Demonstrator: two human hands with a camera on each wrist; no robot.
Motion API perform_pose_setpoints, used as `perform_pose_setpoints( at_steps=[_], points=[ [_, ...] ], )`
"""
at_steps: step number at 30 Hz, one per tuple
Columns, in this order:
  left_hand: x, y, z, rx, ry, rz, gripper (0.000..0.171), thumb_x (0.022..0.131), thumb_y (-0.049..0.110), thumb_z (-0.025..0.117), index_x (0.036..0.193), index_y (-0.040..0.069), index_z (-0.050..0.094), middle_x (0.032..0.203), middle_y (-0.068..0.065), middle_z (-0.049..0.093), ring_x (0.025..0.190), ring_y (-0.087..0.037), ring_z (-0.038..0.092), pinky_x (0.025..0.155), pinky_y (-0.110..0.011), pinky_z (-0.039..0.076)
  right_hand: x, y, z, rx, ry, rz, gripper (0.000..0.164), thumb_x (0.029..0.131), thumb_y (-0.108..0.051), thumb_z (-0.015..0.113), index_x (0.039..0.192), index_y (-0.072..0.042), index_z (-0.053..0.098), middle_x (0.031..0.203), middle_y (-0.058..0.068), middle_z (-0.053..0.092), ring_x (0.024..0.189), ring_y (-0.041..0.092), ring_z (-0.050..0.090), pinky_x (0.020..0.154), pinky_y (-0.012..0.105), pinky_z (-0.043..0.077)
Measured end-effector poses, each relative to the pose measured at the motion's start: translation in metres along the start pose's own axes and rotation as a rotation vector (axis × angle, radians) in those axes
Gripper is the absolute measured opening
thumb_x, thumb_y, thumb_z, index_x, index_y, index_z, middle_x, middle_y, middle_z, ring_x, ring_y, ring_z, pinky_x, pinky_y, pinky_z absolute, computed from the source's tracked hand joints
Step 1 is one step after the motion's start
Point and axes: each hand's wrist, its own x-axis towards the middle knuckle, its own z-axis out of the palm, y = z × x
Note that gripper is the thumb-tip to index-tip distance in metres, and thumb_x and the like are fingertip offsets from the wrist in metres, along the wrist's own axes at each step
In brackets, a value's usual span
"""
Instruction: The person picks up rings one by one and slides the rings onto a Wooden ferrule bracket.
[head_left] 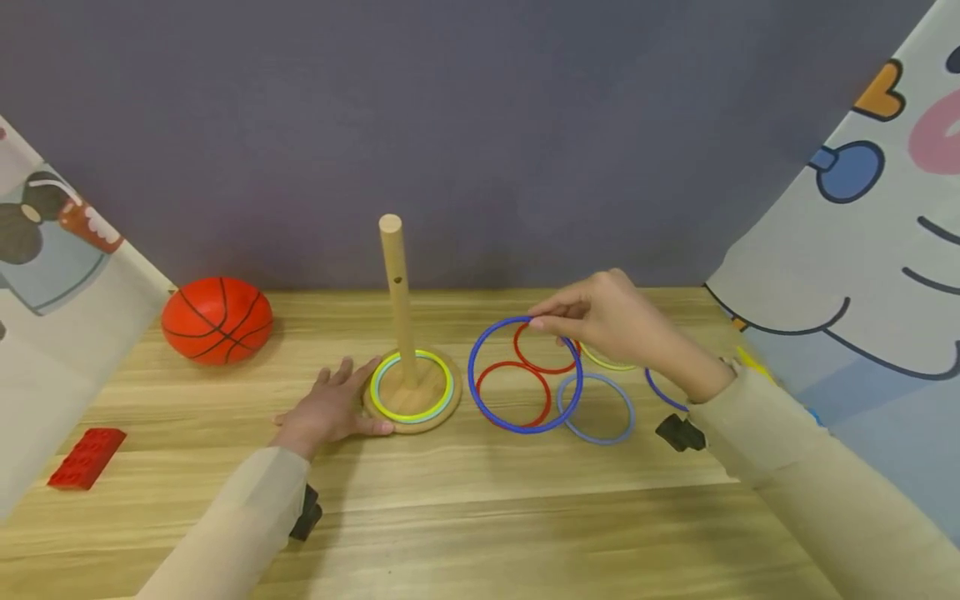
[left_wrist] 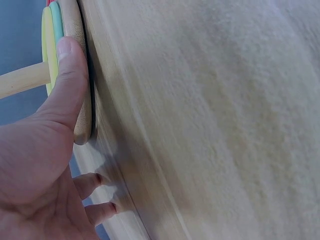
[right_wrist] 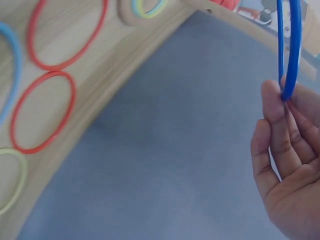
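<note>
My right hand pinches the top of a dark blue ring between thumb and fingertips. The ring hangs upright right of a wooden ring stand, whose peg rises from a round base. Around the peg's foot lie a yellow ring and a turquoise ring, yellow uppermost. My left hand rests at the base's left side, its fingers spread. Along the base's edge lies the straight thumb; two fingertips touch the table in the left wrist view.
Two red rings, a light blue ring, a pale yellow ring and another blue ring lie on the table at right. A toy basketball and red block sit at left. A grey panel stands behind.
</note>
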Motion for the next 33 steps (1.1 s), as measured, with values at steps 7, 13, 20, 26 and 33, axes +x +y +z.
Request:
perform_pose_setpoints(
  at_steps=[7,13,20,26,33],
  points=[
    [0.001,-0.001,0.000,0.009,0.006,0.002,0.115,0.077,0.061,0.080,0.164,0.021,0.017,0.165,-0.029,0.002,0.146,-0.061,0.001,0.073,-0.097,0.014,0.027,-0.031,-0.005,-0.021,0.049,-0.139,0.011,0.090,-0.014,0.080,0.100,-0.011,0.083,0.081,-0.004,0.077,0.065,0.004,0.070,0.050,0.022,0.045],
    [0.001,-0.001,0.000,0.017,0.007,-0.001,0.115,0.076,0.062,0.080,0.164,0.021,0.018,0.165,-0.029,0.003,0.146,-0.060,0.001,0.073,-0.097,0.015,0.049,-0.056,-0.008,0.002,0.087,-0.200,0.012,0.090,-0.017,0.079,0.101,-0.012,0.083,0.076,-0.005,0.075,0.056,0.006,0.063,0.048,0.022,0.040],
    [-0.001,0.001,0.000,0.022,0.008,-0.003,0.114,0.077,0.060,0.080,0.164,0.021,0.018,0.166,-0.029,0.004,0.147,-0.060,0.002,0.073,-0.097,0.015,0.074,-0.073,-0.009,0.067,0.128,-0.154,0.016,0.093,-0.019,0.076,0.105,-0.010,0.081,0.075,-0.002,0.075,0.063,0.010,0.069,0.050,0.021,0.042],
    [-0.002,0.000,0.002,0.011,0.025,0.005,0.114,0.077,0.059,0.082,0.164,0.022,0.019,0.166,-0.028,0.006,0.147,-0.060,0.002,0.073,-0.097,0.014,0.096,-0.079,-0.012,0.057,0.210,-0.147,0.017,0.095,-0.020,0.075,0.106,-0.009,0.081,0.081,0.000,0.077,0.066,0.010,0.070,0.053,0.020,0.045],
    [-0.003,0.000,0.002,0.016,0.031,0.000,0.113,0.077,0.059,0.081,0.164,0.023,0.019,0.166,-0.028,0.006,0.147,-0.059,0.003,0.074,-0.097,0.016,0.116,-0.078,-0.010,0.008,0.218,-0.104,0.021,0.097,-0.024,0.072,0.110,-0.010,0.080,0.086,0.000,0.078,0.071,0.013,0.071,0.059,0.022,0.048]
  ],
)
